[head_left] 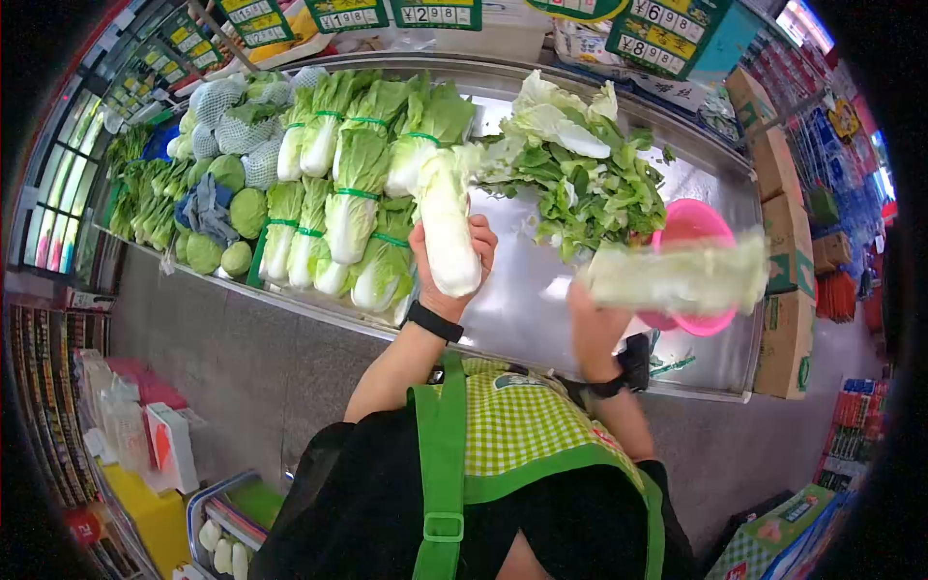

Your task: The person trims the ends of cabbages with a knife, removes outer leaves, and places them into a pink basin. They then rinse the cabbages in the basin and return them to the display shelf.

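Observation:
A napa cabbage (pixel 449 227) with a thick white base lies in my left hand (pixel 432 280), its base toward me and its leaves pointing away. The fingers wrap round it from beneath. My right hand (pixel 594 333) is closed at the near left end of another long, pale green napa cabbage (pixel 677 275), smeared by motion. That one is held sideways, partly in front of a pink tub (pixel 694 220). Beside my left hand stand rows of napa cabbages (pixel 353 213) bound with green bands. Ahead of my right hand is a heap of loose cabbage leaves (pixel 590 174).
The metal display counter (pixel 517 290) has a raised rim. Round green cabbages (pixel 227 174), some in foam nets, and leafy greens lie farther left. Cardboard boxes (pixel 788 266) stand against the right end. Price signs (pixel 435 14) hang above the far edge.

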